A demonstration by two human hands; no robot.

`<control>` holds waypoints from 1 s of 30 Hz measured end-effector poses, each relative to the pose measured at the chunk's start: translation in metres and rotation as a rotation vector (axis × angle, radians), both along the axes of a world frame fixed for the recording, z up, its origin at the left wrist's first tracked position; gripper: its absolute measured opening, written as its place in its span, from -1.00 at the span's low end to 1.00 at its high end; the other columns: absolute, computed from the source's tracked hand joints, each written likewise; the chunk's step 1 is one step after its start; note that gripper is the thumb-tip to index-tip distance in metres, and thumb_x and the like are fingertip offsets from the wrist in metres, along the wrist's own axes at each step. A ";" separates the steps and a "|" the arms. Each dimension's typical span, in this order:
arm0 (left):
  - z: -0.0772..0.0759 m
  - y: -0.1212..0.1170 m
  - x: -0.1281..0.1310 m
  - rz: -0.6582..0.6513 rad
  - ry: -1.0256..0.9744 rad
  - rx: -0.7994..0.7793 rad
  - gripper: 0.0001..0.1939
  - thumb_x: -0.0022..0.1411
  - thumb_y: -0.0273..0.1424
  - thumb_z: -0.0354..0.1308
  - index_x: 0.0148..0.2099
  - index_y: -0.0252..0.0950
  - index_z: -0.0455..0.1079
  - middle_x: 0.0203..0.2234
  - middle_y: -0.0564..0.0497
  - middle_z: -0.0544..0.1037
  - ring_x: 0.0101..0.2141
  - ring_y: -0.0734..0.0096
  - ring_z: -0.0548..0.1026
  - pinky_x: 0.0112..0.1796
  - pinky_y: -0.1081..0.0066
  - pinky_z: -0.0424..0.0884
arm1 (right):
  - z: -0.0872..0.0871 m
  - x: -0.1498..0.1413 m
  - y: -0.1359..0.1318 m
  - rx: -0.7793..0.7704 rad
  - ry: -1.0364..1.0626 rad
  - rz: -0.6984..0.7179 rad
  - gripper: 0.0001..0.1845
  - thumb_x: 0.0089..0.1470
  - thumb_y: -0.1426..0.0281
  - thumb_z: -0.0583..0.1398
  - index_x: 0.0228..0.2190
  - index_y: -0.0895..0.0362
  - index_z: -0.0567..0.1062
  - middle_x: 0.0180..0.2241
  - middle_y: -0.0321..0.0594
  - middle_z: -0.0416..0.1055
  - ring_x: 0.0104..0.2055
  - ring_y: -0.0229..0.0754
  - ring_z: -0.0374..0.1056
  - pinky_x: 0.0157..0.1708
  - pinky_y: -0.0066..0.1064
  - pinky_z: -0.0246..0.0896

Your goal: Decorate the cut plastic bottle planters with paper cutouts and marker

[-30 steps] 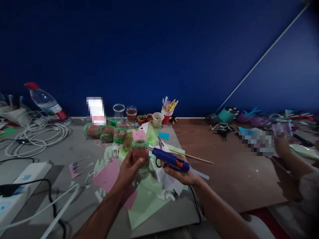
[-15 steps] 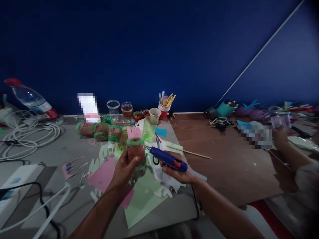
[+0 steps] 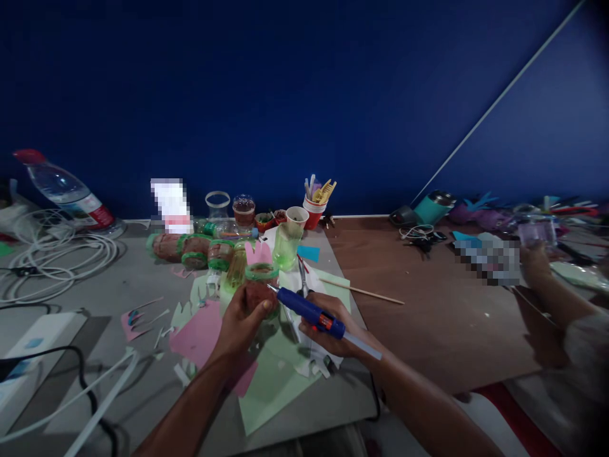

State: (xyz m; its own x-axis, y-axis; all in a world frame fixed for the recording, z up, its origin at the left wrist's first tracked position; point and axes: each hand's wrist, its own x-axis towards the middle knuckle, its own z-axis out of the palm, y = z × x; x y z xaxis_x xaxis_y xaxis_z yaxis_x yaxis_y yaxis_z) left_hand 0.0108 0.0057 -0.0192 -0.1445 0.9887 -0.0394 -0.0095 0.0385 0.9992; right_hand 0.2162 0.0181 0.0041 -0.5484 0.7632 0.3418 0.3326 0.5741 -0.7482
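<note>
My left hand (image 3: 245, 315) is wrapped around a small reddish-brown cup (image 3: 259, 297) with a green band at its rim. A pink paper piece with pointed tips (image 3: 258, 252) shows just above that rim; whether it is attached I cannot tell. My right hand (image 3: 328, 324) grips a blue hot glue gun (image 3: 307, 310), a pale glue stick (image 3: 364, 346) sticking out of its back. The gun's metal nozzle is at the cup's right side; I cannot tell whether it touches. Below the cup lie green paper (image 3: 273, 387) and pink paper (image 3: 197, 333).
Several brown cups with green bands (image 3: 195, 249) lie behind. Scissors (image 3: 303, 276), a wooden stick (image 3: 366, 292) and a cup of plastic cutlery (image 3: 314, 212) are near. Cables (image 3: 61, 263) and a power strip (image 3: 33, 362) sit left. Another person's hand (image 3: 535, 260) is at right.
The glue gun's nozzle has moved down and left, from near the cup's rim to its side. My left hand still holds the cup, which has shifted slightly.
</note>
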 end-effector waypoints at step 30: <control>0.004 0.002 0.002 0.044 -0.031 0.019 -0.69 -0.03 -0.27 0.25 -0.22 -0.28 0.38 -0.34 0.00 0.54 -0.27 0.25 0.49 -0.21 0.29 0.39 | -0.004 0.000 0.000 0.036 -0.113 -0.078 -0.71 -0.01 0.28 0.17 -0.60 0.10 0.18 -0.60 -0.36 0.16 -0.57 -0.32 0.07 -0.53 -0.49 -0.06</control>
State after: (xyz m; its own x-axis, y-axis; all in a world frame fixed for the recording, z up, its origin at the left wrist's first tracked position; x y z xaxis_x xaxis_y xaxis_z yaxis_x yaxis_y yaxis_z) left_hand 0.0129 0.0074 -0.0151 -0.1864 0.9821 -0.0261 -0.0417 0.0187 0.9990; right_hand 0.2160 0.0180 0.0000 -0.5248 0.7932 0.3090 0.4584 0.5692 -0.6826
